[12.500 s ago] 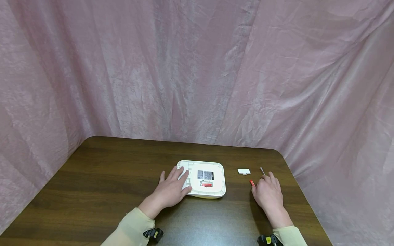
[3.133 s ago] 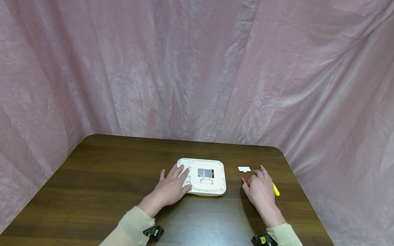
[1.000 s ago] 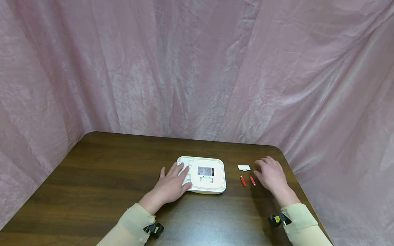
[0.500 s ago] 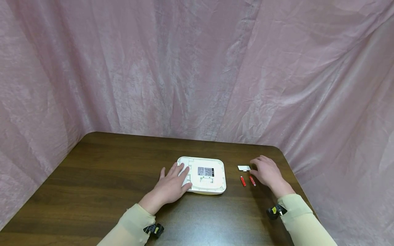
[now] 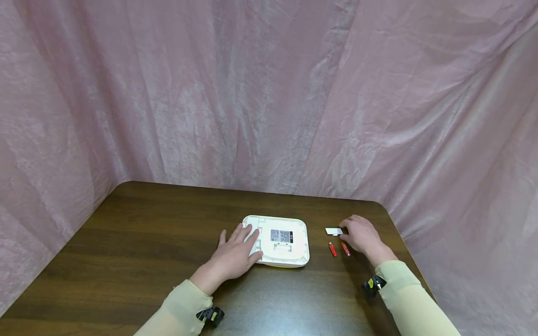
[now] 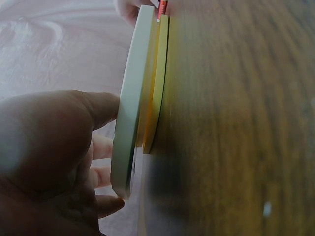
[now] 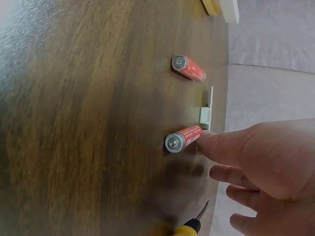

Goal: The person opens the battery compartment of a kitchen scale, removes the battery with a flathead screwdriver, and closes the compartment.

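Observation:
My left hand (image 5: 233,256) rests with spread fingers on the left side of a white, rounded-square device (image 5: 300,238). The device has a printed label and an open battery compartment (image 5: 282,248) with no battery in it; yellow shows underneath in the left wrist view. My right hand (image 5: 363,235) is at the right edge of a small white battery cover (image 5: 333,231), thumb and fingers bent about that edge. The cover lies flat on the table. Just in front lie two red batteries, one (image 7: 189,68) apart from the hand, the other (image 7: 191,135) right by my thumb.
A yellow-handled screwdriver (image 7: 188,229) lies on the table beyond the right hand in the right wrist view; the head view hides it behind that hand. The brown wooden table (image 5: 168,224) ends at pink curtains (image 5: 269,93) behind and at the sides.
The battery seen earlier in the compartment is out, and two batteries lie on the table. My right hand let go of a battery and moved left to the cover. The left hand stays put.

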A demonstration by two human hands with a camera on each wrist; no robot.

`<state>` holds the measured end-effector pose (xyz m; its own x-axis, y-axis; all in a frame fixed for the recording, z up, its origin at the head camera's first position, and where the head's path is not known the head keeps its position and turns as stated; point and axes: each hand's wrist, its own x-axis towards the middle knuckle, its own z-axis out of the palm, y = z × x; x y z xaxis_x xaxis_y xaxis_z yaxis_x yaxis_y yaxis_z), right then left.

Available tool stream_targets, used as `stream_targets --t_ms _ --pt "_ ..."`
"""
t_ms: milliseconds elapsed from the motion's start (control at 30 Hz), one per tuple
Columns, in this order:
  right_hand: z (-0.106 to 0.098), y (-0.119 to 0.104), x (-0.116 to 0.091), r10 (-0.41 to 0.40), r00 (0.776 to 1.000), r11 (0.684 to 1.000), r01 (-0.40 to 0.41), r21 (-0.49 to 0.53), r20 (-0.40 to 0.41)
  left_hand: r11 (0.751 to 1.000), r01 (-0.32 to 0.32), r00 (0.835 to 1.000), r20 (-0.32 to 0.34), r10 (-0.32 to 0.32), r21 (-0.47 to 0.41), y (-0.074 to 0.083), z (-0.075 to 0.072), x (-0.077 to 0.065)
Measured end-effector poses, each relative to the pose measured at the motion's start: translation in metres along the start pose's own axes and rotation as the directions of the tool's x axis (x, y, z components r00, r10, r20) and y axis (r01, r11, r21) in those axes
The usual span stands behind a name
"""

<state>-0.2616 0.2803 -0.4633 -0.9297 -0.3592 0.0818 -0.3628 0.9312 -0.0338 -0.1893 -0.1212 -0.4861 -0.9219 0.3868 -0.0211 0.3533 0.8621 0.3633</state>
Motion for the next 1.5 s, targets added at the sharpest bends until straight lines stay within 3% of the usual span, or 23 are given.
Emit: stream_targets --t_ms 633,1167,1500 --pt "0.003 -0.001 0.006 0.055 0.998 0.998 -0.055 0.026 0.004 1.000 -0.011 1.000 -0.006 0.011 0.013 0.000 0.000 0.002" --pt "-0.004 -0.020 -0.004 0.077 0.992 0.994 -0.069 0.081 -0.103 1.000 -0.007 1.000 -0.002 0.007 0.011 0.002 -0.003 0.001" --pt "-0.014 -0.040 -0.006 0.020 0.984 0.995 -0.002 0.105 -0.176 1.000 -0.013 1.000 -0.007 0.013 0.007 0.003 -0.003 0.002"
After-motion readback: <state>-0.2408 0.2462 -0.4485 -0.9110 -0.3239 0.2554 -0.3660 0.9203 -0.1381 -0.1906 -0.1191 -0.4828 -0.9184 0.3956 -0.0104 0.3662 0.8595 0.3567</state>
